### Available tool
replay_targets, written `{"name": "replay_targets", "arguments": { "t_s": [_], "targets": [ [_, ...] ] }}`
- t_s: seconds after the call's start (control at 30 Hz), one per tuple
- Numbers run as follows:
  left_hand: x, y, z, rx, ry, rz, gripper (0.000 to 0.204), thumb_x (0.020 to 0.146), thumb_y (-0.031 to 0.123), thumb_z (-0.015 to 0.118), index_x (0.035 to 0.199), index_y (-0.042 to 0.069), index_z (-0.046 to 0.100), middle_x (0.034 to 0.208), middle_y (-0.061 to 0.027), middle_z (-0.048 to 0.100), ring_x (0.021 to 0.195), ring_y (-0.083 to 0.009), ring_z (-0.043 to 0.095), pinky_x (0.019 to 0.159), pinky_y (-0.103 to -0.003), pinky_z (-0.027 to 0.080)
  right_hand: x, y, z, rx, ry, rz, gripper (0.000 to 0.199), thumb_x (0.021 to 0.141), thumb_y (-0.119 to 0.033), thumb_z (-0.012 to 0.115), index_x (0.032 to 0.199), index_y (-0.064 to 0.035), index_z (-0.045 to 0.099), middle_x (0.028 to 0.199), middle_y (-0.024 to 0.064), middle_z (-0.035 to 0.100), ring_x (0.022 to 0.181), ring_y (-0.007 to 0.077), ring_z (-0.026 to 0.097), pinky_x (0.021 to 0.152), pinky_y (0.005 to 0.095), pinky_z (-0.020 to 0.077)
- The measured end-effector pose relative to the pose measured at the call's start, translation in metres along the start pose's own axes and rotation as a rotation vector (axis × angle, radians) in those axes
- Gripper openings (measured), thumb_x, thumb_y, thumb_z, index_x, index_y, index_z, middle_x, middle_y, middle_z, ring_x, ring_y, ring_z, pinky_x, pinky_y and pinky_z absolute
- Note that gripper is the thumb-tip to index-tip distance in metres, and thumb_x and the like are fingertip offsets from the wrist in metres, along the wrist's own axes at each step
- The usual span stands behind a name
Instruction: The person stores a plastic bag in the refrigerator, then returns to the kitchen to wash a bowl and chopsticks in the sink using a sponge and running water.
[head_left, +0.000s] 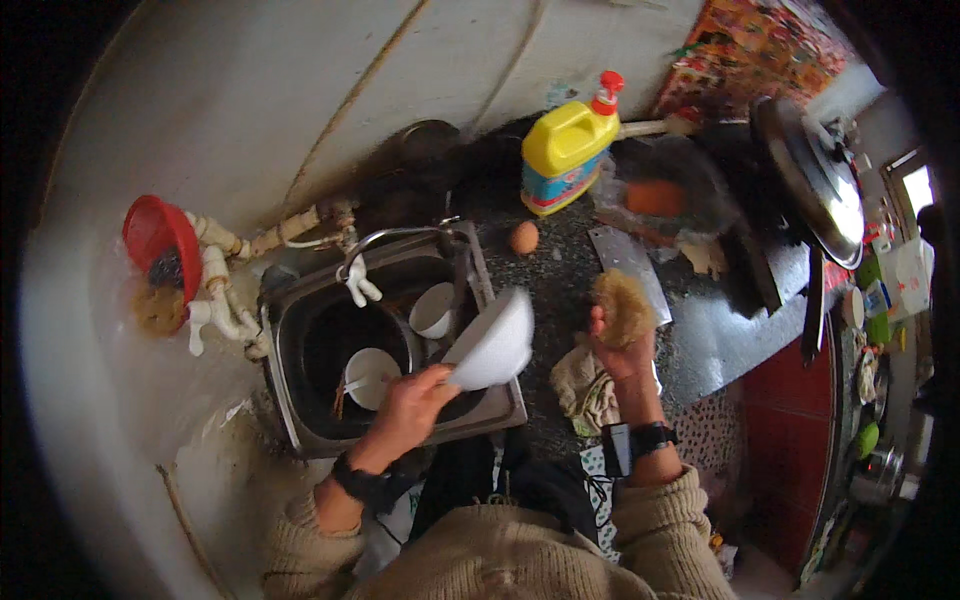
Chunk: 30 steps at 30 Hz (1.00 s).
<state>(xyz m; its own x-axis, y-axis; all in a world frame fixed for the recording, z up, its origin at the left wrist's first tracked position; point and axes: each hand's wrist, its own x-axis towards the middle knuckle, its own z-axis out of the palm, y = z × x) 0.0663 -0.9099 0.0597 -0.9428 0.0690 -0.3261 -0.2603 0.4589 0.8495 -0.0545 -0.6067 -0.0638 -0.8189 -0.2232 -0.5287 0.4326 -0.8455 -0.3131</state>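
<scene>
White bowl (494, 343) is tilted above the front right edge of the sink (300, 400), gripped at its rim by the left hand (410, 405). Right hand (625, 350) is clenched around a tan fibrous scrubber (622, 305), raised just right of the bowl, not touching it. Below the right hand: crumpled rag (588, 385) on the dark bench (560, 270). In the sink: a white cup (433, 310) and a second white dish (372, 375) with what looks like a utensil in it. Curved tap (385, 240) arcs over the basin. On the bench behind: an egg (524, 237), yellow soap bottle with red pump (565, 150), cleaver blade (625, 262), plastic bag holding something orange (655, 197). Red strainer (160, 240) hangs on the wall pipes to the left.
</scene>
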Motion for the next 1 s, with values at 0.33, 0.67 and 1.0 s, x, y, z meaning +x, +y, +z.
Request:
{"name": "replay_targets", "arguments": {
  "t_s": [0.33,0.67,1.0],
  "targets": [
    [0.053,-0.034,0.066,0.383,0.041,0.744,0.027,0.075,0.0,0.057,0.1,0.008,0.065,0.098,-0.0058,0.066,0.1,-0.0231,0.06,0.107,-0.043,0.035,-0.038,-0.034,-0.018,0.076,-0.112,-0.13,0.042,0.092,-0.037,0.052,0.126,-0.0125,0.052,0.114,0.0113,0.061,0.085,0.026,0.063,0.065,0.0333,0.056],
    [0.043,-0.07,0.063,0.259,0.155,0.729,0.026,0.078,-0.001,0.059,0.102,0.006,0.064,0.113,-0.0083,0.061,0.118,-0.0295,0.051,0.106,-0.043,0.035,-0.066,0.085,0.093,-0.037,-0.28,0.304,0.053,0.094,-0.043,0.041,0.132,-0.0069,0.045,0.117,0.0169,0.057,0.089,0.0349,0.062,0.071,0.0451,0.0521],
    [-0.005,-0.22,-0.081,0.443,0.394,-0.114,0.031,0.076,0.005,0.061,0.107,0.004,0.062,0.108,-0.0187,0.062,0.104,-0.035,0.059,0.088,-0.042,0.048,-0.051,0.218,0.131,-0.41,-0.278,0.535,0.048,0.099,-0.036,0.04,0.139,-0.0102,0.037,0.134,0.0088,0.049,0.119,0.0223,0.051,0.098,0.0383,0.0437]
  ]
}}
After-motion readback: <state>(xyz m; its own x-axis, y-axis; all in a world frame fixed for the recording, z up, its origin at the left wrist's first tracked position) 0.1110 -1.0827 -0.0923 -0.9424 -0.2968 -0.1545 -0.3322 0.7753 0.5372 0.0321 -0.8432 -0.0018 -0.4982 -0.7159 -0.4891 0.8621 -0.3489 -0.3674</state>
